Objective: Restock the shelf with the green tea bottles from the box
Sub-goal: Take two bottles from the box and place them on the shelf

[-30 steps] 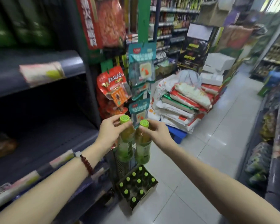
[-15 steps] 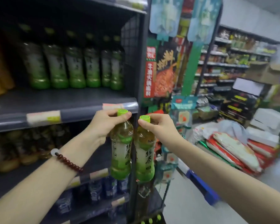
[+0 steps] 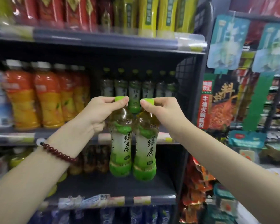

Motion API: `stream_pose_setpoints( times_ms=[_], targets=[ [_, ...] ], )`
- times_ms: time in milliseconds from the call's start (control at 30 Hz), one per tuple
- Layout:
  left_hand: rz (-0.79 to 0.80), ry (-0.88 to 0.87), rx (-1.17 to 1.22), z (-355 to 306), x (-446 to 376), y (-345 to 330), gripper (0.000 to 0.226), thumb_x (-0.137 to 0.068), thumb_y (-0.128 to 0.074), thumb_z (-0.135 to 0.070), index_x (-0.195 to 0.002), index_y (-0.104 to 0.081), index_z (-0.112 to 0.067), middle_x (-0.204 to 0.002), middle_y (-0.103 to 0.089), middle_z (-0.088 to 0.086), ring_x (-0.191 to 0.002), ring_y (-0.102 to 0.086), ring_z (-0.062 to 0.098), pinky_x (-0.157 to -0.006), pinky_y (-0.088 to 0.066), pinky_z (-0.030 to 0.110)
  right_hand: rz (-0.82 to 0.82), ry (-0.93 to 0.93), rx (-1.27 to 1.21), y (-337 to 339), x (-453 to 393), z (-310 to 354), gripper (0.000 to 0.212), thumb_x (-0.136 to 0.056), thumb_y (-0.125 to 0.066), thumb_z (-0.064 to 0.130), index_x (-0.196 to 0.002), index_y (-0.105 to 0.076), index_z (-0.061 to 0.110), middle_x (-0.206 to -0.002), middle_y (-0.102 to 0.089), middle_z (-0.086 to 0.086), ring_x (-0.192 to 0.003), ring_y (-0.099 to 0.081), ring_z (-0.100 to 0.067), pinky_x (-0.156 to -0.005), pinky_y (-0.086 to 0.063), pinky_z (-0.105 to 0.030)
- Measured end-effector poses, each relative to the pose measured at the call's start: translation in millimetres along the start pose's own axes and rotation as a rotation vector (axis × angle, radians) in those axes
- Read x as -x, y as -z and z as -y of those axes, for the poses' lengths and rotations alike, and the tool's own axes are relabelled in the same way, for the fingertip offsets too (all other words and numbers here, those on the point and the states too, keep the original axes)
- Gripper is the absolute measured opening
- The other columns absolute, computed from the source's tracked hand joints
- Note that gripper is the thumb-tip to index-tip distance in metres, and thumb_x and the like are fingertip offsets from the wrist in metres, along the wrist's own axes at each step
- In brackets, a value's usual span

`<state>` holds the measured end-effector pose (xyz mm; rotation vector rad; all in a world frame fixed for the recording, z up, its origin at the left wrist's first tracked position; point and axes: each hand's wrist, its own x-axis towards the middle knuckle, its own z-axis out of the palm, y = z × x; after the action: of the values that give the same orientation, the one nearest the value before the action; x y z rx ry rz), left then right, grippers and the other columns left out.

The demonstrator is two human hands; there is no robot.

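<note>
head view | your left hand (image 3: 94, 113) pinches the cap of the left green tea bottle (image 3: 120, 143) at frame centre | your right hand (image 3: 165, 113) pinches the cap of the right green tea bottle (image 3: 145, 147), touching the first | both hang upright before the shelf (image 3: 103, 137) with its row of green tea bottles (image 3: 136, 88) behind

"绿茶" on both held bottles (image 3: 120, 143)

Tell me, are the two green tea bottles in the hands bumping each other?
Touching. The head view shows the left bottle and right bottle pressed side by side along their bodies, no gap showing between their labels.
</note>
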<state>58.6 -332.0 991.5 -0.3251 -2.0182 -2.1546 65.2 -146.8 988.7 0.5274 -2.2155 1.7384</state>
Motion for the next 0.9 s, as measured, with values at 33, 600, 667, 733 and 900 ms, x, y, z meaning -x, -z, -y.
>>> stream_pose_setpoints(
  times_ms=[33, 600, 667, 733, 900],
  targets=[
    [-0.002, -0.014, -0.011, -8.2, -2.9, 8.0, 0.037, -0.055, -0.075, -0.033, -0.081, -0.073, -0.008, -0.076, -0.072, 0.003, -0.068, -0.068, 0.012, -0.059, -0.056, 0.025, -0.009, 0.019, 0.008, -7.0, -7.2, 6.2, 0.027, -0.08, -0.071, 0.039, -0.083, -0.076, 0.013, -0.081, -0.077, -0.008, -0.082, -0.074, -0.023, -0.079, -0.06, -0.044],
    [-0.255, -0.495, -0.044, -57.1, -32.9, 88.7, 0.014, -0.068, -0.077, -0.023, -0.08, -0.073, -0.027, -0.076, -0.074, -0.012, -0.079, -0.067, 0.003, -0.076, -0.051, 0.019, -0.361, 0.358, 0.089, -107.5, -66.2, 61.2, 0.018, -0.087, -0.064, 0.037, -0.083, -0.07, 0.02, -0.073, -0.069, 0.007, -0.068, -0.059, -0.003, -0.067, -0.046, -0.015],
    [-0.265, -0.517, -0.036, -47.9, -36.7, 92.0, 0.016, -0.069, -0.078, -0.019, -0.082, -0.073, -0.028, -0.077, -0.074, -0.013, -0.08, -0.067, 0.002, -0.074, -0.05, 0.016, -0.407, 0.341, 0.076, -116.1, -73.3, 56.0, 0.016, -0.088, -0.062, 0.037, -0.083, -0.068, 0.023, -0.071, -0.067, 0.011, -0.067, -0.059, 0.0, -0.065, -0.043, -0.009],
    [-0.27, -0.516, -0.037, -38.6, -42.7, 95.9, 0.018, -0.071, -0.077, -0.015, -0.081, -0.073, -0.029, -0.082, -0.075, -0.012, -0.087, -0.067, 0.004, -0.079, -0.05, 0.02, -0.422, 0.343, 0.062, -122.1, -79.9, 55.5, 0.012, -0.088, -0.062, 0.036, -0.083, -0.066, 0.026, -0.07, -0.065, 0.013, -0.066, -0.059, 0.007, -0.062, -0.042, -0.001],
    [-0.286, -0.505, -0.034, -19.4, -61.9, 104.3, 0.023, -0.071, -0.078, -0.015, -0.084, -0.072, -0.033, -0.09, -0.075, -0.009, -0.097, -0.067, 0.008, -0.085, -0.05, 0.026, -0.421, 0.359, 0.082, -133.0, -93.4, 46.7, 0.013, -0.087, -0.064, 0.033, -0.082, -0.067, 0.021, -0.069, -0.065, 0.012, -0.07, -0.057, 0.011, -0.064, -0.041, 0.001]
  ],
)
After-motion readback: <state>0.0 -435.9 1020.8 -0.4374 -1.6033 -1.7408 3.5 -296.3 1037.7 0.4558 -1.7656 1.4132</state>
